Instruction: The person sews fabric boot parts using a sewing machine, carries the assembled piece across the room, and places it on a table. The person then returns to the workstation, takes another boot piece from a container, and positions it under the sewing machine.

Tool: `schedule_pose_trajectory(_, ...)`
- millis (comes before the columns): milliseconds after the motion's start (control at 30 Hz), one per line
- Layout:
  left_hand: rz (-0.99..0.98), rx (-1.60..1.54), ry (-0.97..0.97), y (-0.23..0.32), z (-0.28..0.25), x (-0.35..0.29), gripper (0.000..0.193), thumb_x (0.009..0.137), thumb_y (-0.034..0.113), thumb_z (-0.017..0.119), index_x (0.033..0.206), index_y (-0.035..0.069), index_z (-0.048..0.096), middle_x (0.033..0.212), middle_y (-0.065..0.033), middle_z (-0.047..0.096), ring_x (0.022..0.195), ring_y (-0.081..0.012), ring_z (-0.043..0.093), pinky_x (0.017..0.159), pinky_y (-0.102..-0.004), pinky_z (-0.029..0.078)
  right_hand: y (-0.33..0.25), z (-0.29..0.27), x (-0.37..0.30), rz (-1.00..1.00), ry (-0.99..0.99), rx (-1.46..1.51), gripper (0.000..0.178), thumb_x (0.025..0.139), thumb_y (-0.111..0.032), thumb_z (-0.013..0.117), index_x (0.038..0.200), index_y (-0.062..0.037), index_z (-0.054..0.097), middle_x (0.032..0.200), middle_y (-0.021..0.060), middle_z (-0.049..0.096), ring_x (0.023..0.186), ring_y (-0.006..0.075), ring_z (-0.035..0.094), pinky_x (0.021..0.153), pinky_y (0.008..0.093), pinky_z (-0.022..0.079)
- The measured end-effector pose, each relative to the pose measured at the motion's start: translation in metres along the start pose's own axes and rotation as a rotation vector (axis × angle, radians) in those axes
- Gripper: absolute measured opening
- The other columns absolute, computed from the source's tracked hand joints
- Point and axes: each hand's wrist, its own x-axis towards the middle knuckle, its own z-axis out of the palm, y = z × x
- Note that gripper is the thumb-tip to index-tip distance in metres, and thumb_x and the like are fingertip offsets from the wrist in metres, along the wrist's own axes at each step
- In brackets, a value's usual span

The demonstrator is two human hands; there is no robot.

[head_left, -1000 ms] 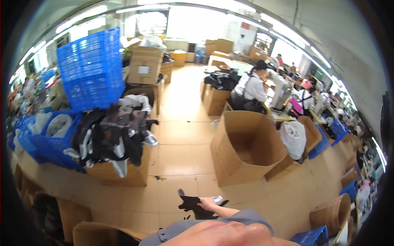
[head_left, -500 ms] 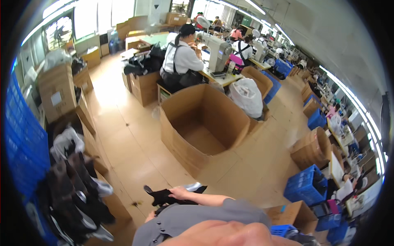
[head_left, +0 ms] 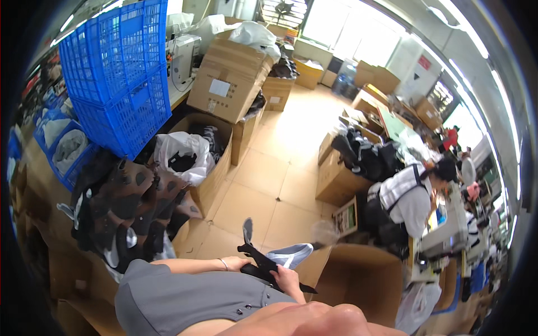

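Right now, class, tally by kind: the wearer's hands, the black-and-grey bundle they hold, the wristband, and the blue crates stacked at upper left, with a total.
Left hand and right hand: 2
Black-and-grey bundle: 1
Wristband: 1
Upper blue crate and lower blue crate: 2
Total: 6

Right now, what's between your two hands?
The head view shows black material between the left hand and the right hand, touching both.

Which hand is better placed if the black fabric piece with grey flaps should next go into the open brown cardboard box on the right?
Probably the right hand: it holds the black fabric piece on the side nearer the cardboard box; the left hand is farther away.
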Motion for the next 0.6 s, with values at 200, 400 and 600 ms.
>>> schedule_pose_trajectory(200, -0.196, 0.112, 0.07, -0.001, -0.11, 0.135, 0.041, 0.089, 0.041, 0.051, 0.121, 0.015, 0.049, 0.104, -0.02, 0.064, 0.1, -0.037, 0.062, 0.082, -0.0471, 0.049, 0.087, -0.074, 0.187, -0.222, -0.122, -0.117, 0.031, 0.089, -0.037, 0.056, 0.091, -0.0067, 0.057, 0.079, 0.0168, 0.066, 0.076, 0.0347, 0.065, 0.064, 0.0468, 0.051)
schedule_pose_trajectory(400, -0.165, -0.038, 0.362, -0.025, -0.192, 0.217, 0.042, 0.092, 0.042, 0.047, 0.125, 0.016, 0.045, 0.099, -0.0213, 0.063, 0.093, -0.0393, 0.062, 0.078, -0.0491, 0.048, 0.178, -0.108, 0.358, -0.438, -0.31, -0.133, 0.036, 0.088, -0.041, 0.055, 0.092, -0.0064, 0.06, 0.086, 0.0185, 0.066, 0.082, 0.0366, 0.065, 0.068, 0.0481, 0.05)
schedule_pose_trajectory(600, -0.277, -0.188, 0.686, -0.138, -0.31, 0.376, 0.037, 0.091, 0.043, 0.048, 0.115, 0.015, 0.051, 0.095, -0.0212, 0.064, 0.089, -0.0393, 0.063, 0.074, -0.0488, 0.049, 0.196, -0.154, 0.634, -0.798, -0.318, -0.366, 0.035, 0.086, -0.042, 0.058, 0.088, -0.0076, 0.058, 0.079, 0.018, 0.066, 0.075, 0.0364, 0.065, 0.062, 0.048, 0.05)
